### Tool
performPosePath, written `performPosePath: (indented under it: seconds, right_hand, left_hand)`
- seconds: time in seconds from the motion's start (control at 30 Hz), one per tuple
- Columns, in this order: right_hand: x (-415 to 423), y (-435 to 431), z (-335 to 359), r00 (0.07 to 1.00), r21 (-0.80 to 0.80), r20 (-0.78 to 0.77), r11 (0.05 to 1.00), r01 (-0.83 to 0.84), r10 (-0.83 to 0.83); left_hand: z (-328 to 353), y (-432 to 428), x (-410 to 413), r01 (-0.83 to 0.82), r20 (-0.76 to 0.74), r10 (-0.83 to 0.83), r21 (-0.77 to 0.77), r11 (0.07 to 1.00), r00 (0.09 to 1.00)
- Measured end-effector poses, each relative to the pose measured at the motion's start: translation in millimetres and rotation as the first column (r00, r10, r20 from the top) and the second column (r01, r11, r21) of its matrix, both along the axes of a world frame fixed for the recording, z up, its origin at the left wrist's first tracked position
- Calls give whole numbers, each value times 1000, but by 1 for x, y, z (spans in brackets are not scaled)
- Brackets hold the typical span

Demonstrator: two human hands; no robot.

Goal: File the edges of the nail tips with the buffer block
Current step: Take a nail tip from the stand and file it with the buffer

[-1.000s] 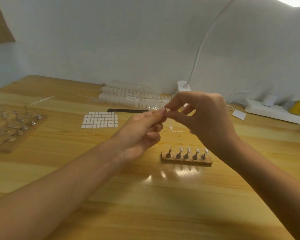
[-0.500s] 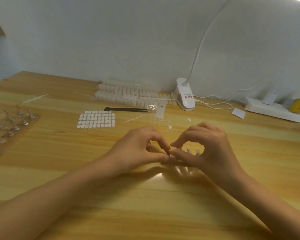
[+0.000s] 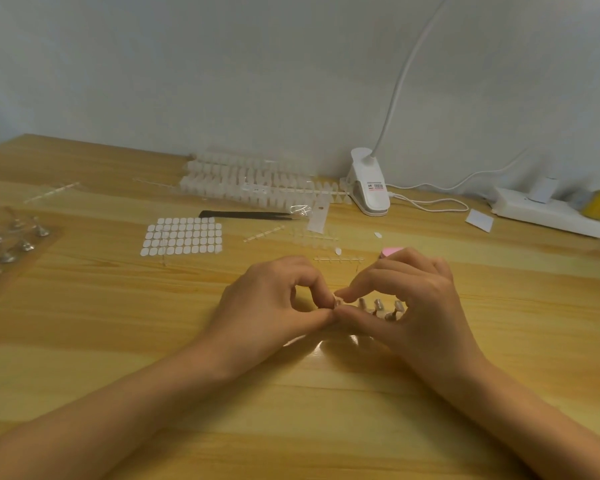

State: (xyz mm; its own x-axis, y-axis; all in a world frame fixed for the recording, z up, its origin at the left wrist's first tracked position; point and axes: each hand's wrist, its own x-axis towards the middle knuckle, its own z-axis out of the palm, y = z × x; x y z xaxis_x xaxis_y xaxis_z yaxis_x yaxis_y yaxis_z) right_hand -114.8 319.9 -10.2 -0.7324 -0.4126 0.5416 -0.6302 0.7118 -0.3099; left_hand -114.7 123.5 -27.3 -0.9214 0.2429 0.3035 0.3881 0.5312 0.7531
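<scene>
My left hand [image 3: 274,306] and my right hand [image 3: 416,306] meet low over the wooden table [image 3: 291,393]. The thumb and forefinger of each hand pinch a small clear nail tip [image 3: 338,301] at the leftmost peg of a small stand. My hands hide most of the stand. Between the right thumb and forefinger, three more pegs with nail tips [image 3: 378,304] show. A pink buffer block [image 3: 390,251] lies on the table just behind my right hand, and neither hand touches it.
Strips of clear nail tips [image 3: 250,181] lie along the wall. In front of them are black tweezers [image 3: 243,214] and a sheet of white adhesive tabs [image 3: 182,235]. A clip lamp [image 3: 369,188] and a power strip [image 3: 551,213] stand at the back right. A board of metal pegs [image 3: 7,244] is at the left.
Both hands came down from mid-air to the small stand, carrying the clear nail tip. Over the last half second they have barely moved.
</scene>
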Motion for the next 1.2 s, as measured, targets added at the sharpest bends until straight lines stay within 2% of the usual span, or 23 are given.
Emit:
performPosePath:
  seconds: [0.3, 0.5, 0.63, 0.73, 0.8, 0.93, 1.0, 1.1, 1.2]
  right_hand:
    - [1, -1, 1, 989, -69, 142, 997, -29, 39]
    - [1, -3, 2, 993, -36, 117, 999, -17, 21]
    - [-3, 15, 15, 952, -39, 299, 998, -50, 60]
    - [-8, 45, 22, 914, 92, 406, 995, -48, 6]
    - [-7, 55, 16, 895, 129, 445, 991, -40, -22]
    - [-5, 61, 3, 903, 20, 430, 999, -31, 20]
    - [-4, 73, 2, 911, 57, 412, 998, -40, 13]
    - [-1, 117, 3, 931, 158, 342, 985, 75, -126]
    - [3, 183, 2, 898, 88, 324, 955, 284, -297]
  left_hand:
    - [-3, 0, 0, -7, 8, 7, 13, 1000, 1000]
    - [-4, 0, 1, -13, -9, 13, 14, 1000, 1000]
    - [-5, 0, 3, -25, -35, 23, -38, 999, 999]
    - [-3, -1, 3, -2, -41, -1, -71, 997, 999]
    - [-2, -2, 3, 21, -41, -26, -129, 991, 999]
    - [1, -2, 2, 69, -18, -79, -328, 942, 997]
    - [3, 2, 1, 100, -16, -116, -394, 914, 993]
    - [6, 27, -4, 131, -26, -164, -485, 865, 986]
    - [10, 83, -15, 176, -65, -247, -531, 829, 967]
